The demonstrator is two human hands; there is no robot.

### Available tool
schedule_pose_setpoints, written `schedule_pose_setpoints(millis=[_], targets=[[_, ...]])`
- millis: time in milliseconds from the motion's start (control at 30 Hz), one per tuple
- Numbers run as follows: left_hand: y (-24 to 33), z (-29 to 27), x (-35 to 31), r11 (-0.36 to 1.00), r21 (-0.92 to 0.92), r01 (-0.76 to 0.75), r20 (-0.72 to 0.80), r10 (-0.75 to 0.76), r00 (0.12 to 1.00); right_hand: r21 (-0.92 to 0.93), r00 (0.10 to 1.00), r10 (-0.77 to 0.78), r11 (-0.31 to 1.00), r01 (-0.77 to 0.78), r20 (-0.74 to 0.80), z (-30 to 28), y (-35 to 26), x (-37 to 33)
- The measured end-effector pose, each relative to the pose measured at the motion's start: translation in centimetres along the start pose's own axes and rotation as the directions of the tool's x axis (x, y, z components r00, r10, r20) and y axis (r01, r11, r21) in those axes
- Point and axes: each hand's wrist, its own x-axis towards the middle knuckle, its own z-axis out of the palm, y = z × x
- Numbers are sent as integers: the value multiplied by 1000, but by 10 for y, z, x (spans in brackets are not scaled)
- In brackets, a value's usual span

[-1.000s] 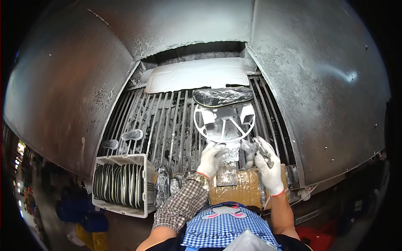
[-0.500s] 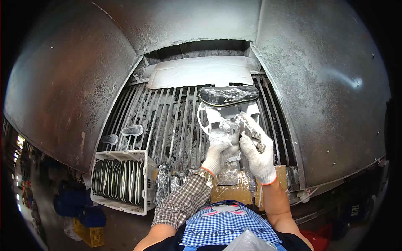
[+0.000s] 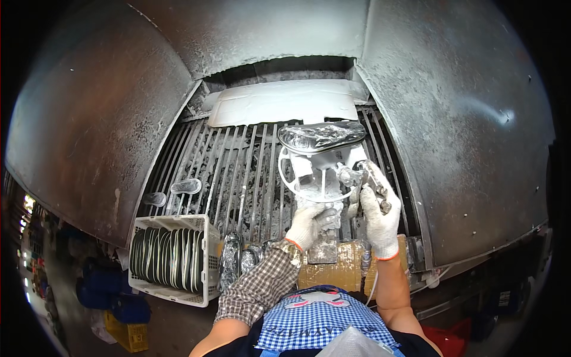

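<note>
A spray gun, crusted with white and dark residue, is in my gloved right hand, whose fingers wrap round its grip. Its head points over a white-coated spoked wheel. My gloved left hand has its fingers curled at the wheel's near rim; the exact hold is partly hidden. On the stand at the wheel's far side lies a black shoe sole with shiny film over its top. Both gloves are white knit, with orange cuffs.
A white crate of upright black soles stands at left. Near it, two small film-covered pads rise on rods above the metal bars. Film-wrapped items and a brown taped box sit nearest me. Metal walls surround the bars.
My right hand and the spray gun have moved right, uncovering the wheel's spokes. The sole has turned slightly, showing more of its film-covered top. My left hand stays nearly in place.
</note>
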Motion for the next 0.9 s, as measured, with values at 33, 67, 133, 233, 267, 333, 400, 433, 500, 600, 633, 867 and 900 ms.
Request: schedule_pose_setpoints(millis=[33,67,133,233,267,333,400,433,500,600,633,867,900], targets=[[-1,0,0,1000,-6,2,-2,-2,1000,-2,1000,-11,1000,11,-1,-1,-2,0],[-1,0,0,1000,-5,-20,5,20,1000,59,1000,9,998,-9,-8,0,-3,-1],[-2,2,0,998,-5,-63,22,63,998,79,999,21,997,-18,-36,-3,0,-2],[-1,5,-3,999,-15,-50,36,51,998,49,998,7,999,-3,-67,-9,4,-3],[0,6,-3,999,-21,-47,34,48,998,29,997,-4,1000,6,-75,-10,4,-3],[0,6,-3,999,-31,-42,30,43,999,17,996,-22,1000,23,-89,-14,7,-3],[0,7,-3,999,-20,-51,15,51,999,52,996,-9,999,14,-89,-15,5,-3],[1,7,-4,998,-15,-56,7,56,998,93,997,11,996,-4,-81,-15,1,-4],[1,8,-6,999,-13,-52,7,52,999,120,996,21,993,-10,-88,-16,-2,-5],[4,12,-9,999,-5,-47,19,47,999,93,991,-6,995,19,-134,-18,-3,-4],[5,14,-10,999,-1,-46,25,46,999,94,989,-11,995,26,-150,-18,-3,-3],[4,8,-7,999,32,-15,17,15,1000,89,980,-41,994,60,-195,-18,-8,-7],[4,3,-5,999,41,-29,28,28,999,183,984,-7,982,40,-177,-17,-9,-8]])
